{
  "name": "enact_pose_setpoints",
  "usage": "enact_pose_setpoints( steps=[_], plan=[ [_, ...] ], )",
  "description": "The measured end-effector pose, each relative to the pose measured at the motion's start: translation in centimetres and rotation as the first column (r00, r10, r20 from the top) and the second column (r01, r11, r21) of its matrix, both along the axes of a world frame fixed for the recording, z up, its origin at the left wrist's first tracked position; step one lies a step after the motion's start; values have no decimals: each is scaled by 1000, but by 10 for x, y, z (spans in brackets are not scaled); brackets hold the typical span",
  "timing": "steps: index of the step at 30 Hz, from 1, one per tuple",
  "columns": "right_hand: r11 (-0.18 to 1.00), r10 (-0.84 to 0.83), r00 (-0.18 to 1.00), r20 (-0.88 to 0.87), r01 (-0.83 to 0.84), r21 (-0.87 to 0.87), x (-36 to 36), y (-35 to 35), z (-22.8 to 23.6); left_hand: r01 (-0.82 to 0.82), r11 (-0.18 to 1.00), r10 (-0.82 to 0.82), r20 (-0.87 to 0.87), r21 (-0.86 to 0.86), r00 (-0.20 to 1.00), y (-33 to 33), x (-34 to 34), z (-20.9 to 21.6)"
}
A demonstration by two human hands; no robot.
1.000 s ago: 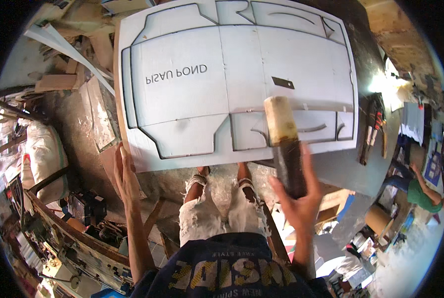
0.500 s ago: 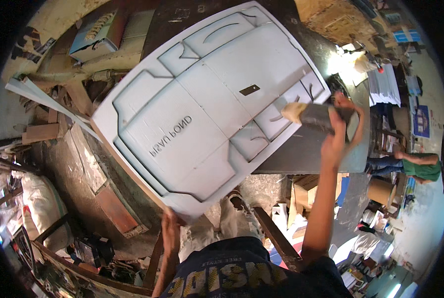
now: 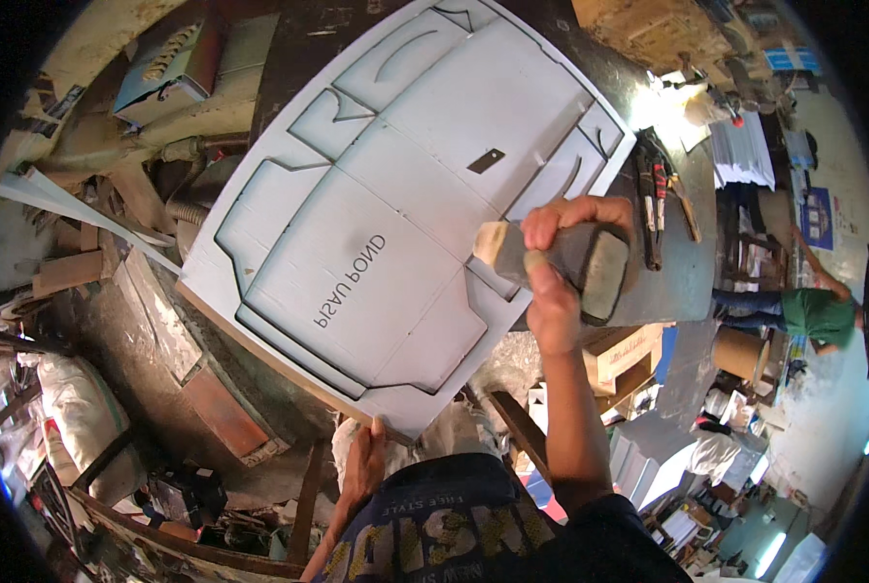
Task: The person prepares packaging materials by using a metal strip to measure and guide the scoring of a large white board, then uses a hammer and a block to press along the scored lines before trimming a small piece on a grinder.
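Note:
A large white board (image 3: 357,204) with thick brown edges lies at a slant on the dark table. Thin dark lines outline shapes across its face, and it carries printed lettering and a small dark slot. At its near corner my left hand (image 3: 366,459) grips the edge, thumb on the top face. My right hand (image 3: 561,267) is closed round a block wrapped in a dark sheet (image 3: 558,248), a sanding block by its look, with pale wood showing at its ends. The block is over the board's right edge; whether it touches the board I cannot tell.
Pliers with red handles (image 3: 659,189) and other hand tools lie on the dark table (image 3: 653,291) right of the board. A bright lamp (image 3: 663,107) glows beyond. White sacks (image 3: 80,408) and timber lie at the left. A person in a green shirt (image 3: 818,319) stands far right.
My right hand has brought the block leftward and down toward the board's right edge, uncovering the pliers. The board has shifted slightly, and my left hand has moved right along with its near corner.

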State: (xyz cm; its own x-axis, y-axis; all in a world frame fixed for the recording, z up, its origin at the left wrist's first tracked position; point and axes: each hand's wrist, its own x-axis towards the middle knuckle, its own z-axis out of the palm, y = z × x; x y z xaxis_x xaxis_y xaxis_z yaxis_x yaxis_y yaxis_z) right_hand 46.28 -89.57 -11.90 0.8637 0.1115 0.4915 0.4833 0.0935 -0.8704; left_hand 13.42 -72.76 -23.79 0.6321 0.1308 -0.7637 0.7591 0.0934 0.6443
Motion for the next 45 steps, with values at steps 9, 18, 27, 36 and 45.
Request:
enact_pose_setpoints(
  steps=[9, 18, 27, 36, 45],
  plan=[
    [926, 16, 942, 334, 112, -361, 42, -67, 92, -61, 998, 59, -118, -7, 991, -15, 19, 22],
    [948, -241, 941, -240, 281, 150, 78, -53, -3, -674, 738, 672, -57, -26, 738, -59, -13, -18],
    [979, 77, 995, 64, -63, -195, 98, -161, 115, -729, 558, 745, 149, 396, 651, 101, -14, -16],
    [997, -74, 943, -325, 59, -55, 100, -162, 55, -428, 508, 324, 294, 748, 899, 211, -54, -11],
    [178, -452, 892, -4, 86, -980, 117, -348, -33, -173, 414, -460, 370, 894, 807, -19, 261, 95]
  ],
)
